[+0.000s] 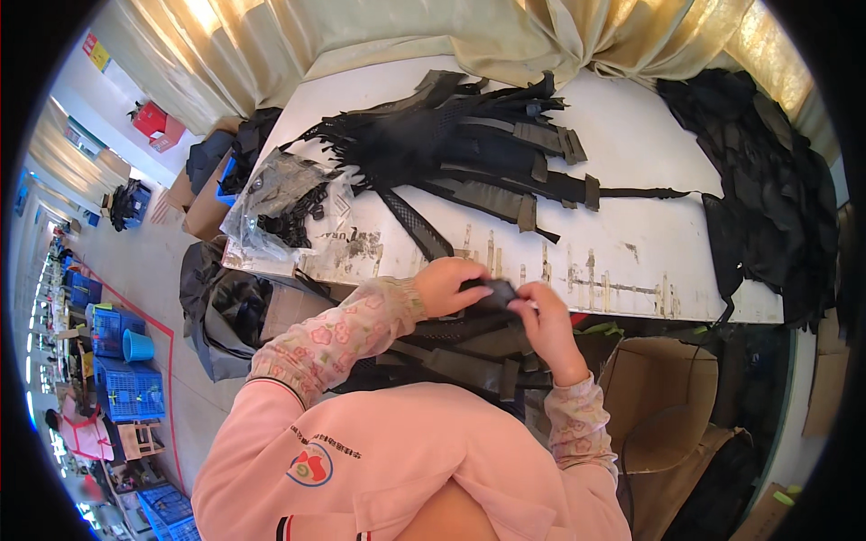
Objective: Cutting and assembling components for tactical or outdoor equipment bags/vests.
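Observation:
Just past the table's front edge, my left hand (449, 287) and my right hand (548, 326) are closed on a small black strap piece (498, 294), pinched between the fingertips of both. It is slightly blurred, so its exact make cannot be told. Beyond my hands, a heap of black fabric straps (478, 144) with grey end sections spreads over the white table (622, 257). One mesh strap (413, 224) runs from the heap toward my left hand. More dark straps (451, 361) hang below my hands, partly hidden by my arms.
A clear plastic bag (289, 203) of small black parts lies at the table's left corner. Dark fabric pieces (767, 189) are piled on the right. An open cardboard box (663, 397) stands by my right arm, and a dark sack (221, 311) is at the left.

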The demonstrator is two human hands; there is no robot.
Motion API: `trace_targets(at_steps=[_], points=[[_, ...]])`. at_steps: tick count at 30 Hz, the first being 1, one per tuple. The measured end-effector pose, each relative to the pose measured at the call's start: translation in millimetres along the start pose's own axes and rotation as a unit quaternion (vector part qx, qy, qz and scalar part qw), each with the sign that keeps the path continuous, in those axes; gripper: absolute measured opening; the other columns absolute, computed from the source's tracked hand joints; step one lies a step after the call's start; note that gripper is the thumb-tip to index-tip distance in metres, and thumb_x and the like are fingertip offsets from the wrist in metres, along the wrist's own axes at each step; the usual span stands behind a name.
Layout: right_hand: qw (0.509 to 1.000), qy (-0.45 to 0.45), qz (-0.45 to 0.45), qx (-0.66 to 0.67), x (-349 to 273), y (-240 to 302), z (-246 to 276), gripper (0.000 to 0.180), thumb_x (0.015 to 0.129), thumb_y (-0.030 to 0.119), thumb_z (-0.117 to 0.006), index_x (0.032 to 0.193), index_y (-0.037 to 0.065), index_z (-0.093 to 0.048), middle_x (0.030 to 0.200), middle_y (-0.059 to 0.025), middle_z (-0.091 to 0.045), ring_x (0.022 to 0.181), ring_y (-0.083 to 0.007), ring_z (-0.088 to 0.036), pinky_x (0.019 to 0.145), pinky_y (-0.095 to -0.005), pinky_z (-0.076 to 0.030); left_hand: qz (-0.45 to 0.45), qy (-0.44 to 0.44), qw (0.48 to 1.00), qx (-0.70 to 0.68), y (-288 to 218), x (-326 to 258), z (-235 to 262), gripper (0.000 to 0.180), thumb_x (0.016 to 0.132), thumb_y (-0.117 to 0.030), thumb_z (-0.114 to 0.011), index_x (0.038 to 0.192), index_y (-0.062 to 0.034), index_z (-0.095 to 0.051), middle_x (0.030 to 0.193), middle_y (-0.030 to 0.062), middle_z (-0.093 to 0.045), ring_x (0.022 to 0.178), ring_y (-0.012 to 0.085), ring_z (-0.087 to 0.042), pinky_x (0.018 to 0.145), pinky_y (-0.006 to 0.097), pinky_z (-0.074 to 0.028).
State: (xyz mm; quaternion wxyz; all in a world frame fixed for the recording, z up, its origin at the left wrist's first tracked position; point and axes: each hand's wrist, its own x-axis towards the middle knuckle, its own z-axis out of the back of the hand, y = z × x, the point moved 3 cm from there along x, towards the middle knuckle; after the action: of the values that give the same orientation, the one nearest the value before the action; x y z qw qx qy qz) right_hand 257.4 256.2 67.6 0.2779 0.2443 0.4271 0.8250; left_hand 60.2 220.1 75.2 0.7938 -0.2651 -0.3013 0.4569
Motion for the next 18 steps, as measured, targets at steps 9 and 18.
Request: trace_targets(at_steps=[9, 18], points=[[0.952, -0.23, 0.028, -0.2, 0.1, 16.5, -10.2, 0.037, 0.077, 0.0, -0.061, 0.112, 0.001, -0.049, 0.096, -0.0164, -0.059, 0.077, -0.0346, -0.058, 0.067, -0.0396, -0.047, 0.178, -0.1, 0.954, -0.22, -0.8, 22.9, -21.0, 0.026, 0.078, -0.024, -0.073, 0.08, -0.0022, -0.058, 0.068, 0.0055, -0.059, 0.061, 0.0121, -0.052, 0.058, 0.027, -0.044], [0.977, -0.111, 0.087, -0.161, 7.6, 18.2, -6.2, 0.019, 0.08, 0.004, -0.061, 0.098, 0.005, -0.057, 0.075, -0.0134, -0.057, 0.069, -0.0325, -0.059, 0.059, -0.0406, -0.048, 0.208, 0.001, 0.951, -0.228, 0.2, 4.9, -17.9, 0.021, 0.078, -0.016, -0.075, 0.081, -0.0038, -0.06, 0.07, -0.0022, -0.056, 0.063, 0.0045, -0.048, 0.056, 0.022, -0.042]])
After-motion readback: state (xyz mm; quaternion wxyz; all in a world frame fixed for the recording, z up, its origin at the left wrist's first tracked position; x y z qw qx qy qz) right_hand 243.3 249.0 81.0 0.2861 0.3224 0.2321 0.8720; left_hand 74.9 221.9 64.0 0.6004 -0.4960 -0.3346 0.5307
